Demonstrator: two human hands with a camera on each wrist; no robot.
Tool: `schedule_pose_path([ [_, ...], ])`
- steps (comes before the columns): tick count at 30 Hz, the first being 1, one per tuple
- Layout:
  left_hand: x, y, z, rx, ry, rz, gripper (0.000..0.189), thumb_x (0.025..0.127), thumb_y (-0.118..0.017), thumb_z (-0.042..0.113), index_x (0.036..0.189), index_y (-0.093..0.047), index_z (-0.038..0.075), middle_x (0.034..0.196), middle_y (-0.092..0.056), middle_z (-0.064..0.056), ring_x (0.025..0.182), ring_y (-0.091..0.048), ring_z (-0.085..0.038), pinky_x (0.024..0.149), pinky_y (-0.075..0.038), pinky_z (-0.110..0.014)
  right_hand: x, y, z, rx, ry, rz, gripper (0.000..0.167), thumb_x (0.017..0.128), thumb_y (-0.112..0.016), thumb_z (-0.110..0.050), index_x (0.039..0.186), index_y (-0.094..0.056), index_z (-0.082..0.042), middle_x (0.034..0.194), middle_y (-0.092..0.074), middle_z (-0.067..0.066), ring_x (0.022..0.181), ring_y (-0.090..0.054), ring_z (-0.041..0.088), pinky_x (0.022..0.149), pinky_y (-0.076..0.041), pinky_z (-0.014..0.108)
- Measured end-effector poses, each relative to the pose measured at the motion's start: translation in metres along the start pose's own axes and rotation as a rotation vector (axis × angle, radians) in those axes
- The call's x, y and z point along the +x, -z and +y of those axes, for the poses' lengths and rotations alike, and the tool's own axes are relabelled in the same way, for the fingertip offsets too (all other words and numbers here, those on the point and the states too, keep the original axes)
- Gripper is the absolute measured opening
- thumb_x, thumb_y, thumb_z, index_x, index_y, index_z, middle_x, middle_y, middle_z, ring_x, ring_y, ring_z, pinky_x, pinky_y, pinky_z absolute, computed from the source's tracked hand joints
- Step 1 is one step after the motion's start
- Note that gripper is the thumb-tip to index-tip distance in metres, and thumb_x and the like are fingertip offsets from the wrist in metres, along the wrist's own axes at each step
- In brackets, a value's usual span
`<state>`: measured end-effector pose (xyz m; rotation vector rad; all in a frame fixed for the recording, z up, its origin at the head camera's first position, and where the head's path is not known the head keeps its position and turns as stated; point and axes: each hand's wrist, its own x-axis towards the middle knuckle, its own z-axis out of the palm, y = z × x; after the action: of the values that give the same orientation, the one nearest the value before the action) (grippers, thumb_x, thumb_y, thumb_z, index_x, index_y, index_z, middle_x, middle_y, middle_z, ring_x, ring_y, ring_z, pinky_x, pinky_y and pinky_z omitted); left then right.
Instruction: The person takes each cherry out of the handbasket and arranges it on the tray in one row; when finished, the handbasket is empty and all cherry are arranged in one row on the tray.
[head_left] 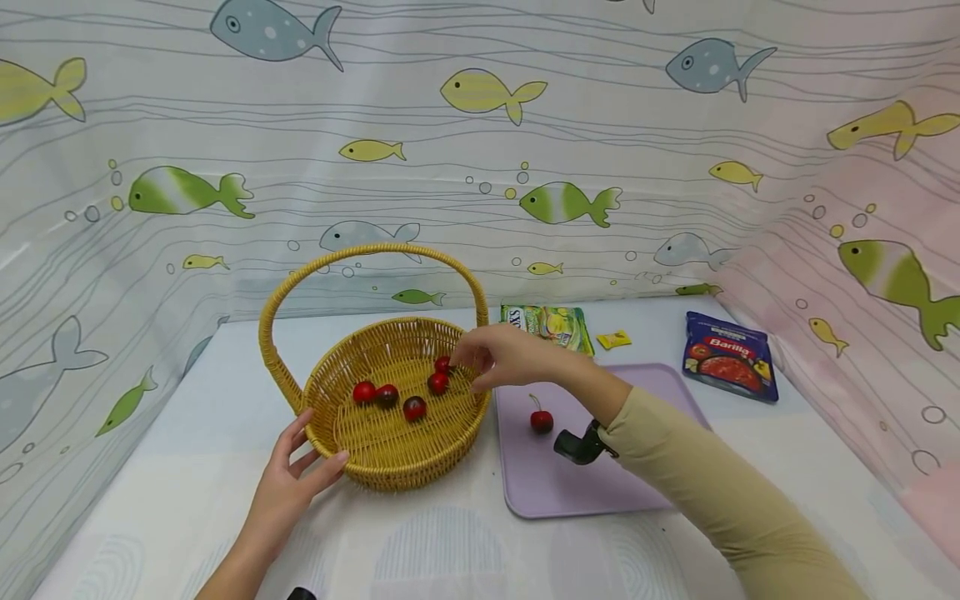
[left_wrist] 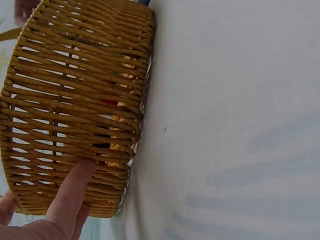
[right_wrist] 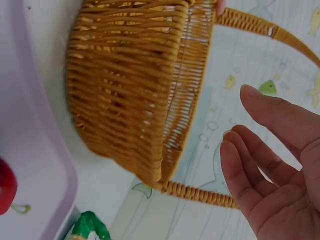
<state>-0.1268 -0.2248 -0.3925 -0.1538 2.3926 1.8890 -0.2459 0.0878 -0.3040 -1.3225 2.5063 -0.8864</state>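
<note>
A yellow-brown wicker basket [head_left: 408,479] with a tall handle stands on the table, with several dark red cherries [head_left: 414,408] on its floor. My left hand [head_left: 288,483] touches the basket's left front side, fingers spread; in the left wrist view a finger [left_wrist: 75,190] lies against the woven wall. Over the basket's right rim hovers my right hand [head_left: 506,354], thumb apart from the fingers. The right wrist view shows nothing between that hand's fingertips. One cherry [head_left: 542,422] with its stem lies on the lilac tray [head_left: 585,500], right of the basket.
Behind the tray lie a green and yellow packet [head_left: 551,325] and a small yellow wrapped piece [head_left: 614,339]. A dark blue Barilla pouch [head_left: 729,358] lies at the right. Fish-patterned sheeting [head_left: 420,183] hangs behind the table and along both sides.
</note>
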Motion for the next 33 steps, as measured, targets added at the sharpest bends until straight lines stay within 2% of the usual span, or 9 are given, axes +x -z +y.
schedule_pose_path([
  [14, 0.0, -0.001, 0.001, -0.007, 0.003, -0.003, 0.087, 0.089, -0.065, 0.021, 0.151, -0.003, 0.018, 0.15, -0.002, -0.021, 0.132, -0.022, -0.043, 0.081, -0.052, -0.029, 0.048, -0.011, -0.016, 0.058, 0.058, -0.115, 0.031, 0.08, -0.074, -0.007, 0.109, -0.063, -0.008, 0.093, -0.06, 0.0, 0.083, -0.059, 0.015, 0.073, -0.049, 0.019],
  [25, 0.001, 0.0, 0.002, 0.002, 0.026, 0.002, 0.088, 0.089, -0.065, 0.022, 0.151, -0.003, 0.02, 0.15, -0.002, -0.02, 0.133, -0.022, -0.042, 0.082, -0.052, -0.029, 0.088, -0.025, -0.014, 0.065, 0.021, -0.161, 0.032, 0.08, -0.074, -0.009, 0.11, -0.063, -0.012, 0.099, -0.061, 0.003, 0.084, -0.059, 0.009, 0.074, -0.048, 0.017],
  [33, 0.0, -0.002, 0.002, -0.02, 0.036, -0.002, 0.087, 0.089, -0.065, 0.021, 0.151, -0.003, 0.02, 0.151, -0.001, -0.019, 0.133, -0.022, -0.041, 0.083, -0.052, -0.029, 0.111, -0.036, -0.006, 0.124, -0.051, -0.201, 0.033, 0.081, -0.073, -0.009, 0.112, -0.063, -0.012, 0.105, -0.06, 0.007, 0.093, -0.058, 0.013, 0.076, -0.048, 0.018],
])
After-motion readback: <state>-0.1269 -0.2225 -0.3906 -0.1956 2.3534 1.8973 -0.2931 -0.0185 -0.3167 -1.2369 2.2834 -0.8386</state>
